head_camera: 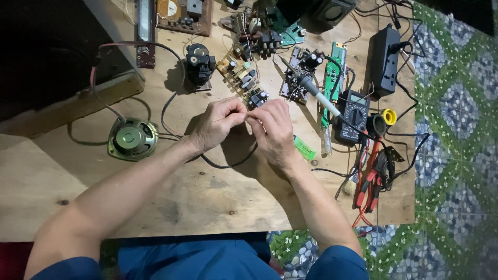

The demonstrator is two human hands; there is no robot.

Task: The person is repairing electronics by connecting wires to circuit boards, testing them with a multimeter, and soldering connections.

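speaker: round bare speaker [133, 138] sitting left on the wooden table [207, 197], wires trailing off it
boards: a few circuit boards far middle, one tan one [239, 72] packed with parts
soldering iron: [311, 89] lying diagonally across a board
multimeter: black one [353, 115] on the right
power strip: black [384, 61], far right
pliers: red-handled [369, 181], near right edge
lighter: green [305, 148]
floor: green and blue patterned tiles [456, 129]

Wooden board [218, 199] bears speaker [132, 138], perhaps multimeter [352, 116].
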